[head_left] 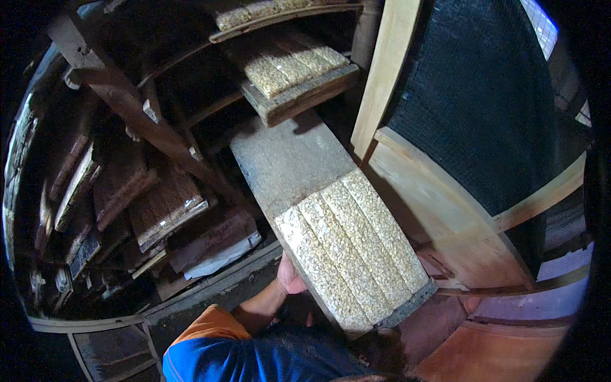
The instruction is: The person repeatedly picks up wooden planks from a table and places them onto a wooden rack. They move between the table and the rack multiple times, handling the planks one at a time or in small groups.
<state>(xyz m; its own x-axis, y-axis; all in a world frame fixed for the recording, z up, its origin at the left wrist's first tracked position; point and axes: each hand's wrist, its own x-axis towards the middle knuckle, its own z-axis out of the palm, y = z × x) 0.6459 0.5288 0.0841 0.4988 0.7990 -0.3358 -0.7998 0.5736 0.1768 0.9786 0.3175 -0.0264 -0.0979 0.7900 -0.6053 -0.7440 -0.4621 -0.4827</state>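
Observation:
In front of me a long wooden board (293, 149) slants from the shelving down toward my body. Its near half carries several pale, grainy slabs (350, 248), which look like tempeh, laid side by side lengthwise; the far half is bare grey wood. My left hand (289, 277) holds the board at its left edge, with the fingers passing beneath and out of sight. My right hand does not show. The board's far end lies under a shelf board (305, 92) that bears similar slabs (296, 67).
Dark shelving at the left holds several stacked boards (168, 210), behind a slanting wooden post (127, 105). Another loaded shelf board (286, 16) is higher up. On the right stand a pale wooden frame (388, 76) and a dark mesh panel (474, 95), close to the held board.

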